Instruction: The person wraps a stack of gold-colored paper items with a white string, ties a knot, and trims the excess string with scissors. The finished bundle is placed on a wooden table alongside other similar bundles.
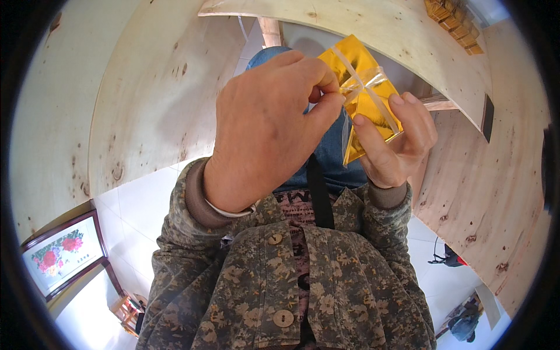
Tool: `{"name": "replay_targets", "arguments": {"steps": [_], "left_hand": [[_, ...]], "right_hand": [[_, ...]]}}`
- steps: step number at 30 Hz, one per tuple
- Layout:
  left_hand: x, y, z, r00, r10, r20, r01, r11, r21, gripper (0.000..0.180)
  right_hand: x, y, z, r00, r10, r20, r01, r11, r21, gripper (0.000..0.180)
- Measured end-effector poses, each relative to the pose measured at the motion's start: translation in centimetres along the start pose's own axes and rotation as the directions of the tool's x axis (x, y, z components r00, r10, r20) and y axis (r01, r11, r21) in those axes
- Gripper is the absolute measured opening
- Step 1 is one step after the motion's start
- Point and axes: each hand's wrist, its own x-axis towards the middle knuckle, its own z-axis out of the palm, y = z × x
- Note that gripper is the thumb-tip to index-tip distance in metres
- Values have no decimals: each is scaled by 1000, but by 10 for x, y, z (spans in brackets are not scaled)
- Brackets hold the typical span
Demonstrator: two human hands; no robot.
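Observation:
A gold foil-wrapped gift box point(373, 116) is held tilted above my lap, just in front of the plywood edge. A pale, translucent ribbon point(361, 86) crosses over its top, with loops at the crossing. My left hand point(268, 116) is closed, its thumb and forefinger pinching the ribbon near the box's left side. Around the near right part of the box curl the fingers of my right hand point(405, 131), gripping it. A loose ribbon end point(346, 137) hangs down at the box's left. My left hand covers part of the box's left edge.
Plywood surfaces lie to the left point(154, 76), far ahead point(361, 20) and right point(484, 186). Several gold pieces point(455, 26) sit in a row at the far right. Lower left stand a framed flower picture point(64, 254) and a wooden chair point(125, 312). A dark object point(449, 255) lies on the floor at right.

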Motion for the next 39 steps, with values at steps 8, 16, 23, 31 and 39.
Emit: {"name": "replay_targets", "arguments": {"steps": [8, 16, 23, 31, 39], "left_hand": [[4, 0, -9, 994, 97, -46, -92, 991, 101, 9], [9, -5, -18, 992, 128, -12, -121, 959, 256, 7], [11, -8, -21, 992, 110, -64, -84, 941, 328, 7], [15, -8, -25, 990, 78, -117, -62, 990, 129, 7], [17, -9, -16, 987, 158, 14, -158, 971, 177, 6]], "right_hand": [[1, -3, 0, 999, -15, 40, 13, 999, 41, 41], [-3, -4, 0, 1000, -14, -1, 14, 999, 49, 44], [-6, -8, -2, 1000, 1, 11, -2, 999, 50, 50], [-4, -5, -3, 999, -18, 30, 17, 999, 28, 45], [2, -9, -4, 991, -88, 103, 86, 996, 19, 41]]}}
